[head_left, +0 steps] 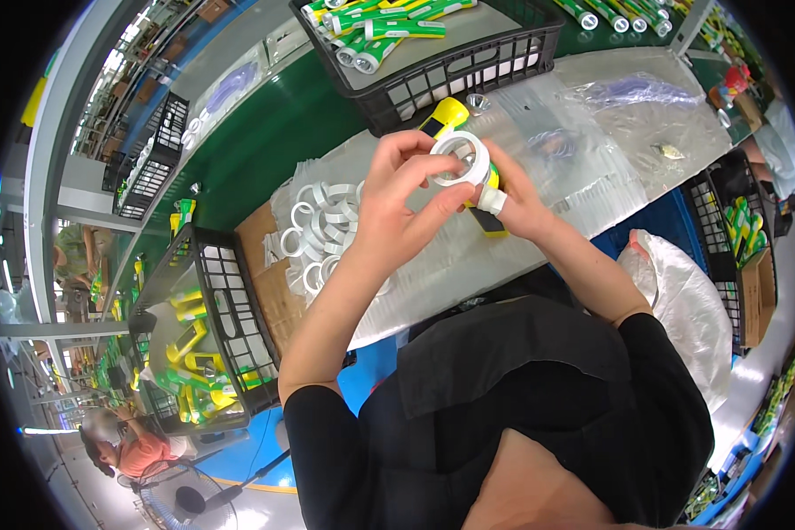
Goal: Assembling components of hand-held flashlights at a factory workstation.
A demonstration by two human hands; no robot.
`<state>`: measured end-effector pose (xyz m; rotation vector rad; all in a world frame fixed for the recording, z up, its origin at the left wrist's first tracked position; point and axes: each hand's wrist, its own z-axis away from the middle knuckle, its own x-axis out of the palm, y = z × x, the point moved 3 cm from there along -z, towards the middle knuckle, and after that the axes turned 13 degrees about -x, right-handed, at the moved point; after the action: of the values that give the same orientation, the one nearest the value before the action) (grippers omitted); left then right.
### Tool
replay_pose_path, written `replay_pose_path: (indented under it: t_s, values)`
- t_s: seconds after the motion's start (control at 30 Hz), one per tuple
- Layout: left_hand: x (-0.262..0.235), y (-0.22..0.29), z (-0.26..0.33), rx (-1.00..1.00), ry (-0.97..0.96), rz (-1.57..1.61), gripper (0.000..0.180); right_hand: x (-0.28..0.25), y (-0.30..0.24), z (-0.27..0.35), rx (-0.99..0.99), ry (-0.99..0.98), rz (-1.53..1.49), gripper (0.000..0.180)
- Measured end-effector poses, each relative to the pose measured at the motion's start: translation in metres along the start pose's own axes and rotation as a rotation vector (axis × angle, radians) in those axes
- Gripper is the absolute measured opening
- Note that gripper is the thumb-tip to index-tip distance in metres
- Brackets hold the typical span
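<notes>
Got a white ring (482, 161) held up over the mid part of the bench (278, 115), pinched btwn thumb and fingers of the left hand (396, 199), thumb on the near side, one fingertip over the opening. Right hand (526, 205) seemingly closed round a yellow torch (491, 223) just under it, fingers up at the right side of the ring too, so both hands basically tog there. Can't tell if seated on the torch or only held next to it, too much covered by fingers. Looks like thin hard plastic tbh, so prob v light, stiff, a bit slick, maybe crackable if squeezed oval. IMO best to grab by the outer band, thumb opp. fingers, w/ tips clear of the opening. As for the torch, prob a bit heavier, rigid and smooth, so go for the body, not the head. FYI a loose ring pile (327, 221) to the left on the bench, plus a spare torch (450, 113) and a small reflector (477, 103) on the far side, w/ a black crate (371, 95) of green-and-yellow torches (406, 29) beyond.
</notes>
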<state>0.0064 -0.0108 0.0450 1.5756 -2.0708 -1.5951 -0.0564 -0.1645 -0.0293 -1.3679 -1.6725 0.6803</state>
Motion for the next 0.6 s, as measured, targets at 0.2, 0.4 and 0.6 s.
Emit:
replay_pose_path:
  t_s: [0.2,0.4,0.6]
  values:
    - [0.0,0.0,-0.003,0.0,-0.103,-0.18,0.026,-0.003,0.0,0.0,0.004,-0.09,0.034,0.053]
    - [-0.001,0.008,-0.011,0.041,-0.175,-0.215,0.03,-0.01,-0.015,-0.004,-0.168,-0.075,0.281,0.054]
    - [0.016,0.008,-0.015,0.013,-0.255,-0.207,0.045,-0.042,-0.071,-0.012,-0.419,-0.311,0.779,0.042]
